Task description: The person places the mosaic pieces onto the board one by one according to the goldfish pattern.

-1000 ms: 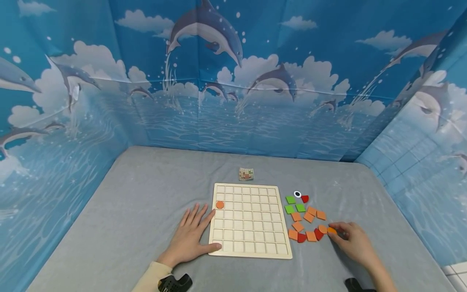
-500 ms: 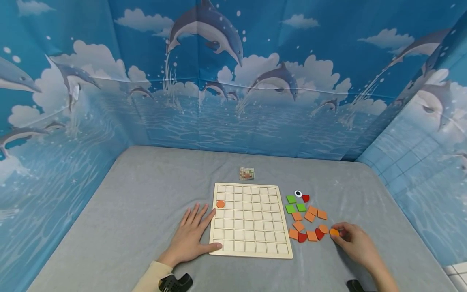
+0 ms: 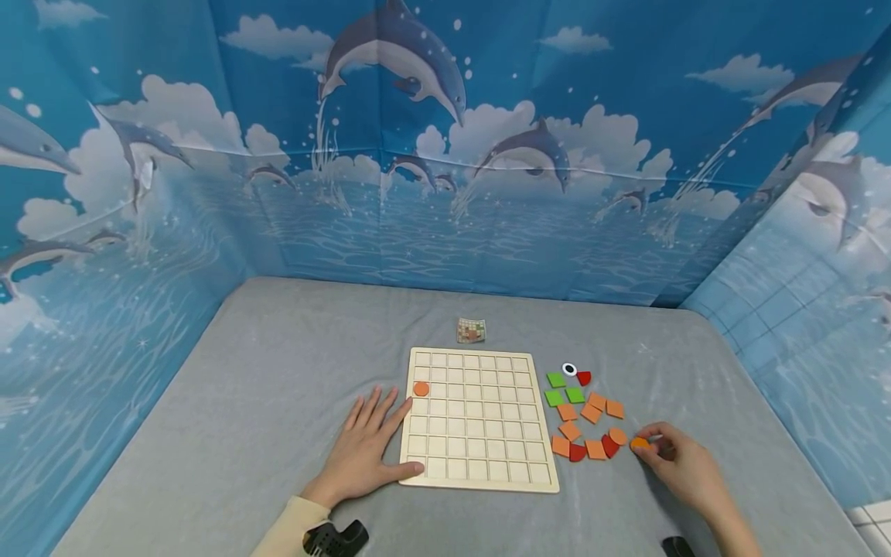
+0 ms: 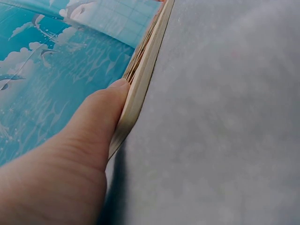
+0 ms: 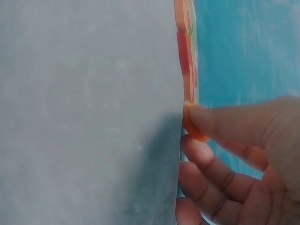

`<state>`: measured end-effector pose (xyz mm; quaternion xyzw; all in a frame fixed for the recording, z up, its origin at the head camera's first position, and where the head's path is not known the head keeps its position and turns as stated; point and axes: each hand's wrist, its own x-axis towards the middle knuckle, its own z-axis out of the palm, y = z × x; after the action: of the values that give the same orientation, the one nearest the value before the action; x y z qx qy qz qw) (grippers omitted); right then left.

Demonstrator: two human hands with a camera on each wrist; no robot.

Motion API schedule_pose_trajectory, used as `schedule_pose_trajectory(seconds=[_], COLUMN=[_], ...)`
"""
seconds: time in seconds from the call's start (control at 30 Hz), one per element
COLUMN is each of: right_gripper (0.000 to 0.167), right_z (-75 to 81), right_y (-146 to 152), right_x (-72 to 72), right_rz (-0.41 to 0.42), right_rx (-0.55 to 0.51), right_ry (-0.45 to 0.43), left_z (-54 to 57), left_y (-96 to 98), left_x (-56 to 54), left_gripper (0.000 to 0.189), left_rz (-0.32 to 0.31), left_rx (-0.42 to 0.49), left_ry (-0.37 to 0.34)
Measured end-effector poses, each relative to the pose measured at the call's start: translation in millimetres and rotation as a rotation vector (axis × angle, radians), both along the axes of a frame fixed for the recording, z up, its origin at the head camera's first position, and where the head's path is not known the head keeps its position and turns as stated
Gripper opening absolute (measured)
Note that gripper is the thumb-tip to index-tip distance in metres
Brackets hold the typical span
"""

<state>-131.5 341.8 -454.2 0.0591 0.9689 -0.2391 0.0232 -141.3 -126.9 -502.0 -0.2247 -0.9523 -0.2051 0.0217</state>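
Note:
My left hand [image 3: 360, 452] lies with fingers spread along the left side of a pale wooden grid board [image 3: 476, 411]. Its thumb rests on the near left corner, and the left wrist view shows the thumb tip [image 4: 119, 84] over the board's raised edge. One orange disc [image 3: 421, 389] sits in a cell of the leftmost column. Off to the right of the board, my right hand [image 3: 685, 466] pinches a rounded, bright orange piece [image 3: 639, 443] at the cloth. In the right wrist view the thumb covers part of this orange piece [image 5: 196, 131].
Between board and right hand lie loose pieces: orange squares [image 3: 595, 450], green pieces [image 3: 575, 395], red rounded pieces [image 3: 577, 452], an orange disc [image 3: 617, 437] and a white-and-black ring piece [image 3: 569, 370]. A small patterned card [image 3: 471, 331] is behind the board. Dolphin-print curtains [image 3: 445, 232] surround the grey-covered table [image 3: 313, 340].
My right hand has drawn the bright orange piece slightly right, away from the loose orange disc, opening a small gap between them. The left hand stays in place.

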Motion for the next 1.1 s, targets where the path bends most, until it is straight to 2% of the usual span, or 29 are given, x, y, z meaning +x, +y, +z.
schedule_pose_trajectory(seconds=[0.23, 0.4, 0.7, 1.1], right_gripper=[0.024, 0.022, 0.031, 0.025], right_z=[-0.6, -0.2, 7.9, 15.8], right_y=[1.0, -0.5, -19.9, -66.5], right_x=[2.4, 4.3, 10.3, 8.6], right_rz=[-0.010, -0.048, -0.137, 0.006], right_rx=[-0.033, -0.068, -0.105, -0.139], right_ry=[-0.009, -0.029, 0.075, 0.133], left_z=[0.0, -0.4, -0.2, -1.6], left_y=[-0.3, 0.0, -1.0, -1.2], left_x=[-0.3, 0.1, -0.1, -1.0], left_gripper=[0.095, 0.096, 0.096, 0.096], left_rz=[-0.005, -0.004, -0.011, -0.005], left_rx=[0.014, 0.006, 0.006, -0.009], left_ry=[0.018, 0.011, 0.036, 0.001])
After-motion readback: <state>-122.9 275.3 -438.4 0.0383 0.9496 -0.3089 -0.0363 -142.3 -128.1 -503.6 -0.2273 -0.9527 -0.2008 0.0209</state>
